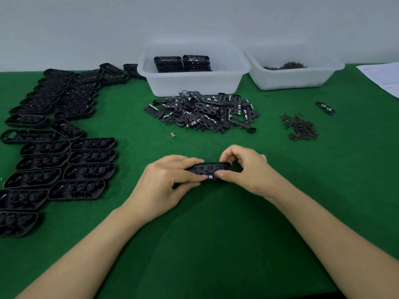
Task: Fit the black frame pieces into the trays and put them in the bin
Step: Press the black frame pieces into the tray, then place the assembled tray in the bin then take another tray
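Nearest, both hands grip one black oblong plastic tray (210, 172) just above the green felt table (216, 234): the left hand (166, 182) curls round its left end, the right hand (244, 169) pinches its right end. A black frame piece sits in that tray. Left of the tray lie rows of black empty trays (64, 165). Beyond it is a heap of black frame pieces (203, 111). Behind the heap stands a translucent white plastic bin (194, 83) holding stacked trays.
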A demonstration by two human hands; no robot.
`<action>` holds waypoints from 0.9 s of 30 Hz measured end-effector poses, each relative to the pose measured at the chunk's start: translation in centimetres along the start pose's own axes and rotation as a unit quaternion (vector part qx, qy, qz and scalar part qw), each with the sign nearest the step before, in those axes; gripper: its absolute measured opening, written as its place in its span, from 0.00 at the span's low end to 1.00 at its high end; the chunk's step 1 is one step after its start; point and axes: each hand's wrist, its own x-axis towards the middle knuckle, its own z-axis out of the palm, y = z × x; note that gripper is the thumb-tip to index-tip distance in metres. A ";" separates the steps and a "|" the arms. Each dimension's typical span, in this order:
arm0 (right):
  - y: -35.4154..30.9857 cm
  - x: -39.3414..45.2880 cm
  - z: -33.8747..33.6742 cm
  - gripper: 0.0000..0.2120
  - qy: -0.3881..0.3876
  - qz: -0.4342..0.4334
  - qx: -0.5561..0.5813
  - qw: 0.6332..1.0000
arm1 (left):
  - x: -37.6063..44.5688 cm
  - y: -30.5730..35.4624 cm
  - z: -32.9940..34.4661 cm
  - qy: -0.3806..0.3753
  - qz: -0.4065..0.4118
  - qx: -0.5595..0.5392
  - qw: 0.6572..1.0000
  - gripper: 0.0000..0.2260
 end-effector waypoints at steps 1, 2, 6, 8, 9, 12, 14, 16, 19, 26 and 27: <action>-0.2 0.1 0.1 0.09 0.004 0.004 -0.002 1.000 | 0.0 0.0 0.0 0.000 0.001 0.000 1.000 0.08; -0.3 0.2 0.1 0.10 0.006 0.008 -0.001 1.000 | 0.0 0.0 0.0 -0.001 0.000 0.000 1.000 0.08; -0.4 0.6 -0.1 0.10 0.009 0.009 -0.008 1.000 | 0.1 0.2 -0.1 -0.003 -0.015 -0.016 1.000 0.09; -0.1 0.4 0.0 0.10 0.020 -0.012 -0.012 1.000 | 0.2 0.2 -0.2 -0.004 -0.034 -0.034 0.999 0.09; 0.2 0.2 0.0 0.10 0.024 -0.030 -0.016 0.999 | 0.2 0.2 -0.2 -0.006 -0.043 -0.041 0.998 0.10; 0.9 -0.6 0.3 0.20 0.037 -0.107 -0.047 0.992 | 0.2 0.3 -0.3 -0.009 -0.066 -0.056 0.996 0.09; 0.7 -0.8 0.6 0.21 0.081 -0.166 -0.100 0.978 | 0.3 0.3 -0.4 -0.006 -0.072 -0.057 0.996 0.10; 0.3 -0.8 0.9 0.20 0.132 -0.221 -0.186 0.948 | 0.3 0.2 -0.3 -0.002 -0.069 -0.053 0.996 0.10; -0.1 -0.9 0.8 0.20 0.146 -0.254 -0.261 0.920 | 0.3 0.1 -0.4 0.003 -0.091 -0.083 0.992 0.09; -1.9 1.8 -2.5 0.21 0.155 -0.275 -0.223 0.922 | 0.4 -1.1 -1.2 0.105 -0.224 -0.337 0.909 0.10; -2.5 3.0 -3.6 0.21 0.162 -0.280 -0.227 0.919 | 0.3 -1.1 -1.3 0.127 -0.230 -0.356 0.897 0.11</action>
